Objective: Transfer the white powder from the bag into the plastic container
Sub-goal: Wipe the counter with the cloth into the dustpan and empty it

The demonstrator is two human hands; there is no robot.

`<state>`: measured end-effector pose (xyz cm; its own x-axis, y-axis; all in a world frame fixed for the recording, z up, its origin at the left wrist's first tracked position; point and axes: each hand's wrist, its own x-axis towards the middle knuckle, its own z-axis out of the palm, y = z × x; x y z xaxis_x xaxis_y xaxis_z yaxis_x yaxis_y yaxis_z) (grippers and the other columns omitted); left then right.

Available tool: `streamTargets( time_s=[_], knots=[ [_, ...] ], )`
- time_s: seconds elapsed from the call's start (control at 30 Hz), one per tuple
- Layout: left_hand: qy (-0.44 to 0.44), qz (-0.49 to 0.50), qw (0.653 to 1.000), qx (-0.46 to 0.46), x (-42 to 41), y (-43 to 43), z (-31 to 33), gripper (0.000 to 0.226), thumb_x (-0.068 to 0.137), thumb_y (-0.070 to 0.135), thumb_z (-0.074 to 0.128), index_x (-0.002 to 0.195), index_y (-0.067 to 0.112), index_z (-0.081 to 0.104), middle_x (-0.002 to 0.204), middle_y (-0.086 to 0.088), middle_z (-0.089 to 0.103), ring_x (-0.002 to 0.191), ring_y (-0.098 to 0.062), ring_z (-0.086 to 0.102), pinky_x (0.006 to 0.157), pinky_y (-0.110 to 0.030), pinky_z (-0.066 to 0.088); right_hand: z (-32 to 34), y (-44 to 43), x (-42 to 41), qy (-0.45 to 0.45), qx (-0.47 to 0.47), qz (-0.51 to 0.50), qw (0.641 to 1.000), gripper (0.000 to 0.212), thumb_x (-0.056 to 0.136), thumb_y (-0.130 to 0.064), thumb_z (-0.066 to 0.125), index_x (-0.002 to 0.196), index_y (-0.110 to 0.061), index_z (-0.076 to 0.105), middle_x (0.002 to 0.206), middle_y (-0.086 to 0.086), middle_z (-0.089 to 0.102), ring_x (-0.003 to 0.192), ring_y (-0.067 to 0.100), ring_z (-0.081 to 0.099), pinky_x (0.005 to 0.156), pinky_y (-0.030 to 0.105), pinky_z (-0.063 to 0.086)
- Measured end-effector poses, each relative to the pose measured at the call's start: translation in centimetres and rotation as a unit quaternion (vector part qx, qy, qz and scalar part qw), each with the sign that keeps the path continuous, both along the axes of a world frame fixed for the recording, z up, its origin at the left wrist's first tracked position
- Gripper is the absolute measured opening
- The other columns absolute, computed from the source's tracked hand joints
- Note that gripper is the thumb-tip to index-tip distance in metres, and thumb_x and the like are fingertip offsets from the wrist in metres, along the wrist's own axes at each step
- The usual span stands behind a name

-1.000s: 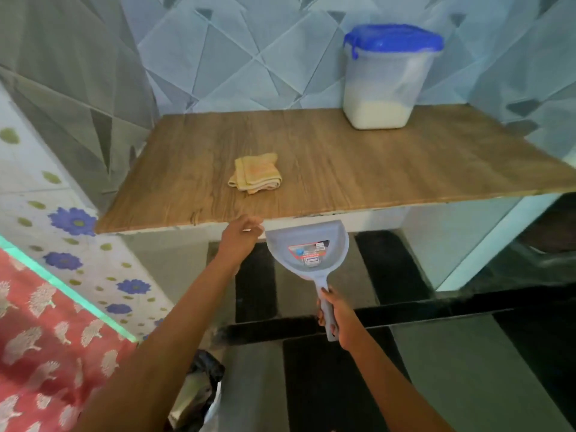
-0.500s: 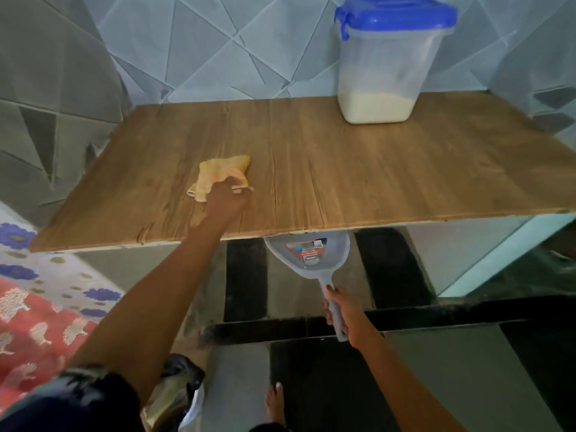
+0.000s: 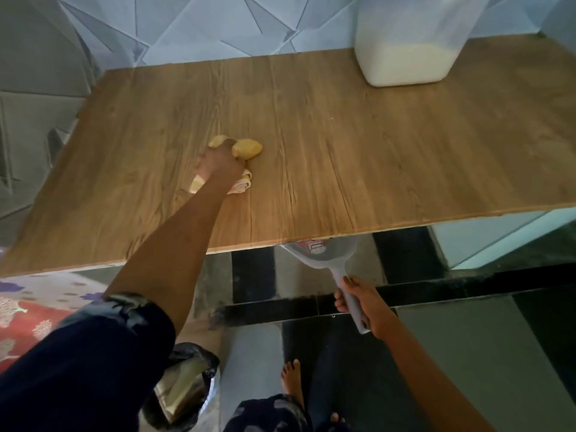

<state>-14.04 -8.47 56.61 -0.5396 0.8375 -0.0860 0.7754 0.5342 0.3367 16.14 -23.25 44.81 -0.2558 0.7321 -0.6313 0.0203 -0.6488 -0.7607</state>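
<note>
In the head view, the left hand [image 3: 219,165] is seen pressed down on a yellow cloth [image 3: 246,149] on the wooden desk [image 3: 374,157], its fingers closed over the bunched fabric. Part of the cloth bulges out beyond the knuckles, and a paler fold shows at the wrist side. A dark sleeve [image 3: 93,353] is pushed up above the left elbow.

The right hand [image 3: 363,302] is kept below the desk's front edge, wrapped around the handle of a grey dustpan [image 3: 324,255]. The pan's mouth is held against the underside of the edge, so that part of it is hidden by the desk. The two hands are well apart, the left over the desk and the right lower and nearer the body.

The container [image 3: 408,54] stands at the far right of the desk, against the tiled wall [image 3: 218,26], well beyond both hands and farther from the left one. Its top is cut off by the frame. White powder [image 3: 405,65] fills its lower part.

A crumpled bag [image 3: 184,391], dark outside and shiny within, lies on the floor [image 3: 467,353] under the left arm, near the body. Whether powder is left in it cannot be told. A bare foot [image 3: 291,381] is seen to the bag's right.
</note>
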Motion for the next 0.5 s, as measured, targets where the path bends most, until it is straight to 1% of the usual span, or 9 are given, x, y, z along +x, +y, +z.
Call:
streamTargets(
  time_s=[0.07,0.1,0.17,0.23,0.3,0.37,0.43,0.5],
  knots=[
    [-0.026,-0.01,0.998,0.049,-1.0,-0.6,0.1,0.04,0.087,0.033,0.046,0.127,0.031,0.051,0.125,-0.018,0.056,0.116,-0.039,0.052,0.094,-0.044,0.042,0.1,0.4,-0.5,-0.011,0.016,0.009,1.0,0.015,0.097,-0.015,0.043,0.097,-0.011,0.058,0.086,0.008,0.067,0.079,0.02,0.064,0.073,0.029,0.052],
    [-0.026,0.004,0.997,0.076,-1.8,-1.3,0.2,0.04,0.088,0.033,0.046,0.128,0.03,0.051,0.124,-0.018,0.056,0.114,-0.039,0.054,0.092,-0.042,0.044,0.1,0.6,-0.7,-0.023,0.023,0.023,0.999,0.015,0.097,-0.015,0.043,0.099,-0.012,0.057,0.089,0.007,0.068,0.082,0.02,0.064,0.074,0.029,0.051],
    [-0.003,0.05,0.992,0.12,-4.2,-3.5,0.3,0.04,0.089,0.032,0.046,0.128,0.029,0.051,0.123,-0.02,0.055,0.113,-0.039,0.055,0.091,-0.042,0.045,-0.2,1.2,-1.2,-0.048,0.031,0.046,0.997,0.014,0.097,-0.015,0.042,0.099,-0.012,0.056,0.089,0.006,0.067,0.078,0.018,0.062,0.07,0.027,0.049],
    [0.031,0.095,0.984,0.144,-7.2,-6.2,0.1,0.041,0.087,0.033,0.047,0.127,0.029,0.052,0.124,-0.02,0.054,0.112,-0.041,0.054,0.093,-0.045,0.044,-0.7,1.8,-1.7,-0.073,0.018,0.063,0.995,0.015,0.096,-0.016,0.043,0.092,-0.012,0.057,0.082,0.005,0.063,0.07,0.017,0.056,0.064,0.027,0.045],
    [0.052,0.151,0.978,0.132,-10.3,-9.0,-0.4,0.043,0.085,0.041,0.043,0.125,0.03,0.054,0.124,-0.017,0.057,0.113,-0.04,0.054,0.094,-0.049,0.044,-1.0,2.2,-2.2,-0.106,-0.012,0.072,0.992,0.021,0.096,-0.02,0.045,0.08,-0.014,0.057,0.072,0.004,0.057,0.061,0.016,0.05,0.058,0.027,0.041],
    [0.043,0.199,0.974,0.097,-12.4,-11.3,-1.2,0.05,0.081,0.048,0.037,0.123,0.028,0.054,0.127,-0.017,0.056,0.116,-0.04,0.052,0.098,-0.052,0.042,-1.1,2.2,-2.6,-0.11,-0.011,0.073,0.991,0.025,0.097,-0.021,0.044,0.074,-0.017,0.055,0.063,0.0,0.053,0.055,0.013,0.046,0.052,0.025,0.038],
    [0.044,0.237,0.969,0.05,-12.7,-12.6,-1.9,0.049,0.083,0.046,0.037,0.126,0.026,0.052,0.134,-0.017,0.05,0.123,-0.041,0.044,0.103,-0.054,0.034,-0.7,1.9,-2.7,-0.116,-0.025,0.064,0.991,0.026,0.097,-0.02,0.044,0.073,-0.014,0.054,0.063,0.002,0.052,0.054,0.014,0.045,0.052,0.025,0.037],
    [0.054,0.234,0.971,0.014,-11.3,-12.4,-2.1,0.048,0.085,0.044,0.039,0.129,0.029,0.049,0.139,-0.017,0.044,0.127,-0.041,0.039,0.105,-0.057,0.028,-0.4,1.5,-2.0,-0.117,-0.029,0.049,0.992,0.023,0.096,-0.019,0.045,0.078,-0.01,0.056,0.068,0.005,0.054,0.058,0.016,0.047,0.055,0.026,0.039]
  ],
)
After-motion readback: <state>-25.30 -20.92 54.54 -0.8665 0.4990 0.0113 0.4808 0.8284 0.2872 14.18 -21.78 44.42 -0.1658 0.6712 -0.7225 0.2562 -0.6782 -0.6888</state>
